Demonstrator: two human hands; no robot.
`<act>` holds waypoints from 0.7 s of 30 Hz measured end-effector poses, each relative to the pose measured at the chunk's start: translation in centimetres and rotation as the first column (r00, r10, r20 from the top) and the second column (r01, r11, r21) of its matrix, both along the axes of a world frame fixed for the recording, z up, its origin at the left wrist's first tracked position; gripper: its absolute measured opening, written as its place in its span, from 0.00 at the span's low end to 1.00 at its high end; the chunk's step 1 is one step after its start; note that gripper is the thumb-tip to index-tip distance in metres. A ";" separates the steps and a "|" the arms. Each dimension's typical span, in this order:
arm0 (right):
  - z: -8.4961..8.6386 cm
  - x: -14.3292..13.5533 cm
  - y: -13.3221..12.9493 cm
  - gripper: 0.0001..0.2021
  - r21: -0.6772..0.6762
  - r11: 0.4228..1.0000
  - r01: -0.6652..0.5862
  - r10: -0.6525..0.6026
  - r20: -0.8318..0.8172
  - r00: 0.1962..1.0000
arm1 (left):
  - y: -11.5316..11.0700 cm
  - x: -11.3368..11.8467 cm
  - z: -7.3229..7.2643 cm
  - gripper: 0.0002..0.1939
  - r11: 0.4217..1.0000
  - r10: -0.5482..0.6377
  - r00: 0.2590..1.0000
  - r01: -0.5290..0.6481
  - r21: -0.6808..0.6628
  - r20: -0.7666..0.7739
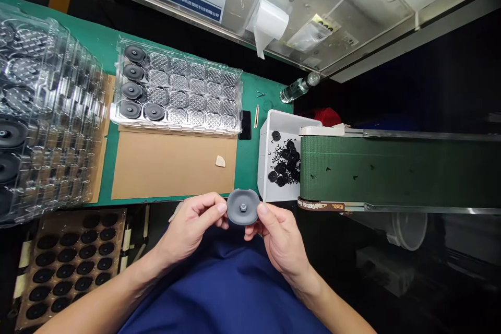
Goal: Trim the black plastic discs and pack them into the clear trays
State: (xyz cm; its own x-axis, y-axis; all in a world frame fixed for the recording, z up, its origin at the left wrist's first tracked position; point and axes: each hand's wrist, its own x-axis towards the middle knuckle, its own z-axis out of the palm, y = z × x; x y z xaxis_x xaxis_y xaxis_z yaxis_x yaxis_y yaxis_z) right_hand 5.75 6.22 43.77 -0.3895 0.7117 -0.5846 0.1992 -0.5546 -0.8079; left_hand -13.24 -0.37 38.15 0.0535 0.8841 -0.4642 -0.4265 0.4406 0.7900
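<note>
Pretty bright overhead light on green bench (250, 156) – we see glare speckling clear blister trays (178, 88). Right side and bottom fall off dark, murky under conveyor (399, 172). Heavy wide-angle bend at edges, left tray stack (43, 115) smeared – centre sharp enough.
</note>
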 end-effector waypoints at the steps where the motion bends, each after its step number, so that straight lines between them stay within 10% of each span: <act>1: 0.0 0.1 0.0 0.23 0.014 1.000 -0.012 0.012 0.003 1.000 | -0.2 -0.1 -0.1 0.20 1.000 -0.002 1.000 0.002 0.004 0.000; 21: -0.4 0.5 -0.4 0.21 -0.012 0.993 -0.121 0.121 -0.020 0.992 | -1.1 -0.6 0.9 0.18 0.998 -0.019 1.000 0.018 0.056 0.015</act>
